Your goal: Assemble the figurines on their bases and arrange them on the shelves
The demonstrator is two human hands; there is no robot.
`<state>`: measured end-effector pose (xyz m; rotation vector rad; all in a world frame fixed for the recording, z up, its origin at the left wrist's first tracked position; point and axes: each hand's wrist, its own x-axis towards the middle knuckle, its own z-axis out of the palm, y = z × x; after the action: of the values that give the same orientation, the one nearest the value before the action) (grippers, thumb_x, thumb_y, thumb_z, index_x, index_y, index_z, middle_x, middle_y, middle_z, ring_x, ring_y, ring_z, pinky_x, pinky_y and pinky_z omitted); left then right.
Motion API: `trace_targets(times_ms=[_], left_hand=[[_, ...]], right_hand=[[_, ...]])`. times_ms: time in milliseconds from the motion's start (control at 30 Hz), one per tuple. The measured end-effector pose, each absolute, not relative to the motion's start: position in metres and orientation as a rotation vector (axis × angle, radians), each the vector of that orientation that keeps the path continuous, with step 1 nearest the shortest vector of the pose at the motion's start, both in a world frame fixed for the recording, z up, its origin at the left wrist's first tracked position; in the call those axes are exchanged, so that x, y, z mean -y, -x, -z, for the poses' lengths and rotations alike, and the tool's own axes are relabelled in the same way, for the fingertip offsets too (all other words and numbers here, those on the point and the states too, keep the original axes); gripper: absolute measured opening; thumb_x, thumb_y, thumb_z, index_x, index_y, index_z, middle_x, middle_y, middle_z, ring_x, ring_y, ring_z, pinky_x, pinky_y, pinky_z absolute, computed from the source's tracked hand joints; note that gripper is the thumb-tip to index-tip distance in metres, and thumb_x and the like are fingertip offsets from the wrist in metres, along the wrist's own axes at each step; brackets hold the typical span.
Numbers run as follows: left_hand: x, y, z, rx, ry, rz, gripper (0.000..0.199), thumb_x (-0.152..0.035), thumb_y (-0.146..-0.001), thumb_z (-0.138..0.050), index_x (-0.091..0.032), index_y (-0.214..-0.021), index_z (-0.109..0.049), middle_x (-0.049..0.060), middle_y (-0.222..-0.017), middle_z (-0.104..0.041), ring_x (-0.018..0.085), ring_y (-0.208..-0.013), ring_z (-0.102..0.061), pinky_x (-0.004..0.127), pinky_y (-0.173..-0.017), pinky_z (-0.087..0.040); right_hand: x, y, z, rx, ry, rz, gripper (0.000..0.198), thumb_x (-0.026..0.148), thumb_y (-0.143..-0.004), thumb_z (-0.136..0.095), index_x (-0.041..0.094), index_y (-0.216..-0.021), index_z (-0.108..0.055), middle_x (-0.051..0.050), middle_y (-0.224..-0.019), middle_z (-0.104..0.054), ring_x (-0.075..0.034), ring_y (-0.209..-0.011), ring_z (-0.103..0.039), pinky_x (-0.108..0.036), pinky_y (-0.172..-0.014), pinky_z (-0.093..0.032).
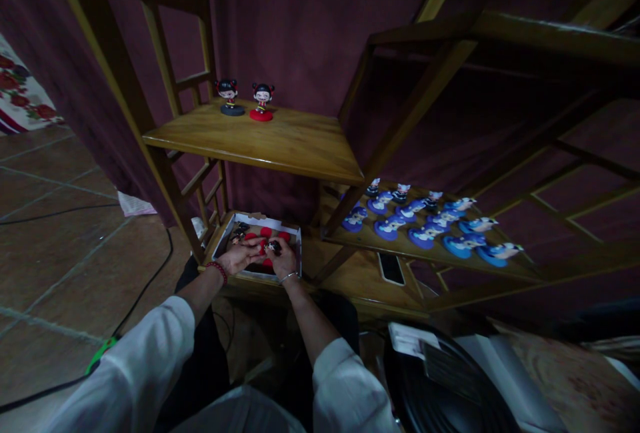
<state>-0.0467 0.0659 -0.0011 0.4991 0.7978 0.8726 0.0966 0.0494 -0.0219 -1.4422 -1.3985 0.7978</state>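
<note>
Over a white cardboard box [299,236] on the low shelf, both hands meet around one small black-haired figurine [273,247]. My right hand [284,261] grips the figurine near its head. My left hand [240,256] has its fingers closed at the figurine's red round base [263,246]. Inside the box lie several red discs [266,231] and, at its left, dark-haired figurines [242,229]. On the wooden shelf above stand two similar figurines, one on a dark base [232,110], the other on a red base [261,115]. My fingers partly hide the held piece.
Several blue and purple figurines [424,234] stand in rows on the right shelf. A phone [391,268] lies on the lower board beneath them. Wooden posts [170,186] frame the shelves. A black round object [450,386] is at lower right; a cable [150,279] crosses the floor.
</note>
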Motion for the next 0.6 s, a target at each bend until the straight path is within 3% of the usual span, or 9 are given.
trace_targets(times_ms=[600], left_hand=[[-0.0647,0.0453,0.0001,-0.843,-0.509,-0.857,0.020,0.000,-0.069,-0.059,-0.010,-0.085,-0.063,0.005,-0.075,-0.065,0.014,-0.073,-0.062,0.035,-0.080,-0.049]], right_hand=[[-0.0463,-0.0965,0.0135,1.523,1.430,-0.689,0.018,0.026,-0.067,-0.050,0.024,-0.084,-0.056,0.003,-0.076,-0.060,-0.013,-0.067,-0.056,-0.022,-0.064,-0.045]])
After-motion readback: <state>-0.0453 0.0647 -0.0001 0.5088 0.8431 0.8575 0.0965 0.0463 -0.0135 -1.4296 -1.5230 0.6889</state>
